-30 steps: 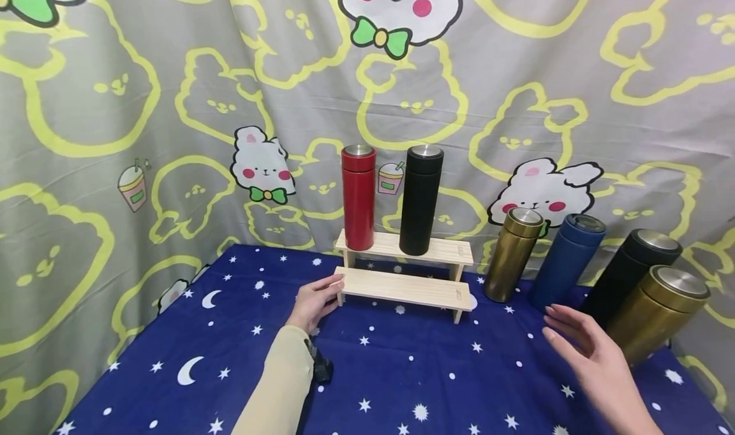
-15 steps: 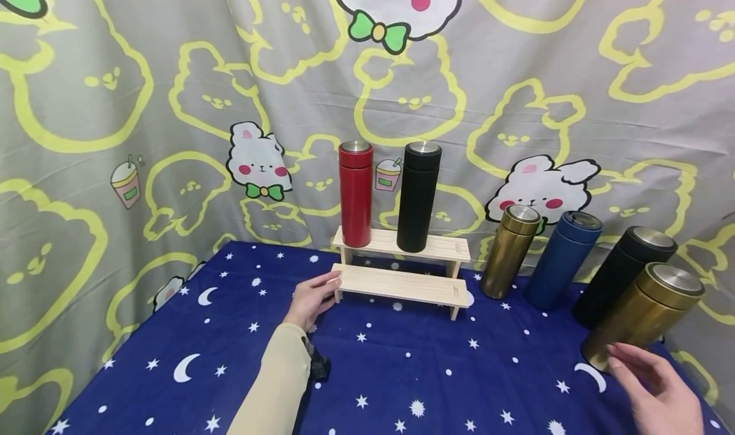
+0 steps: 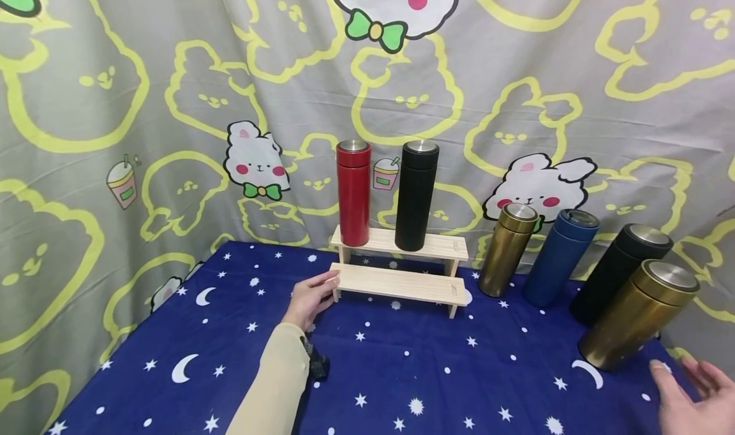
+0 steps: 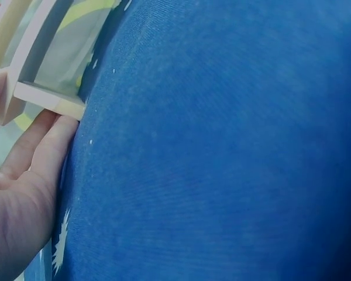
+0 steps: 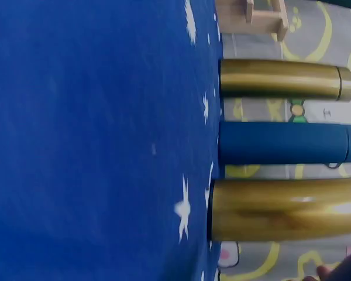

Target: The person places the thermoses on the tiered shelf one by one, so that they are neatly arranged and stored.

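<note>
My left hand (image 3: 310,301) grips the left end of the lower step of a two-tier wooden display stand (image 3: 396,283). In the left wrist view, its thumb lies at the board and its fingers (image 4: 50,149) at the stand's leg. A red thermos (image 3: 354,196) and a black thermos (image 3: 417,196) stand upright on the upper step. Beside the large gold thermos (image 3: 634,317), at the lower right, my right hand (image 3: 697,400) holds nothing, its fingers spread and apart from the bottle. Only a sliver of that hand shows in the right wrist view's bottom corner.
Right of the stand, a slim gold thermos (image 3: 507,253), a blue thermos (image 3: 559,259) and another black thermos (image 3: 620,275) form a slanting row with the large gold one. A dark blue star-patterned cloth (image 3: 425,377) covers the table. A cartoon-print curtain (image 3: 310,97) hangs close behind.
My right hand has moved right and toward the front edge, from before the blue and black thermoses to beyond the large gold one. My left hand keeps its grip; the view shifted slightly.
</note>
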The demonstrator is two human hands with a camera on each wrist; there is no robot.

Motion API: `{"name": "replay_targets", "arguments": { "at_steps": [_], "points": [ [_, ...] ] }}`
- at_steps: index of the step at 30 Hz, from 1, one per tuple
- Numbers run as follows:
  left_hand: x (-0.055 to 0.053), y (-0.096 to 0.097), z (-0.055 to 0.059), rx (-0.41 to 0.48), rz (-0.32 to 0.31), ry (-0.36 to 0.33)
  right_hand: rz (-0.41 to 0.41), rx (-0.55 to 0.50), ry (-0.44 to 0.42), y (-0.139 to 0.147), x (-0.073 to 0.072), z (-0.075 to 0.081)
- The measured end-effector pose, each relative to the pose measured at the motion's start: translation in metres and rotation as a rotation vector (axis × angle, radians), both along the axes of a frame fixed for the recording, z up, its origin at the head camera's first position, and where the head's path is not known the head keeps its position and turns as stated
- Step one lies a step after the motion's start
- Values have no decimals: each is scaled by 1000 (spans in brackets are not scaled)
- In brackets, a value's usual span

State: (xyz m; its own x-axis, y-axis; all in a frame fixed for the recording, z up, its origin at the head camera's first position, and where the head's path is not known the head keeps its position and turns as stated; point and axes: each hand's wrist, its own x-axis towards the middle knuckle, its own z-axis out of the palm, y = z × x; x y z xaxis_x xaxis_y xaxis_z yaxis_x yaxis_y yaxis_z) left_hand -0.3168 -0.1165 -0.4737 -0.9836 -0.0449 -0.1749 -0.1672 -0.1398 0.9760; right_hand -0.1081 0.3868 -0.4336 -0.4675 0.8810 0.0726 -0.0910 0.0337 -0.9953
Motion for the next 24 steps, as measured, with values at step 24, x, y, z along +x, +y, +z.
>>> {"name": "replay_targets", "arguments": {
  "at_steps": [24],
  "points": [
    [-1, 0, -1, 5, -5, 9, 332, 340, -376, 42, -34, -9]
  ]
}}
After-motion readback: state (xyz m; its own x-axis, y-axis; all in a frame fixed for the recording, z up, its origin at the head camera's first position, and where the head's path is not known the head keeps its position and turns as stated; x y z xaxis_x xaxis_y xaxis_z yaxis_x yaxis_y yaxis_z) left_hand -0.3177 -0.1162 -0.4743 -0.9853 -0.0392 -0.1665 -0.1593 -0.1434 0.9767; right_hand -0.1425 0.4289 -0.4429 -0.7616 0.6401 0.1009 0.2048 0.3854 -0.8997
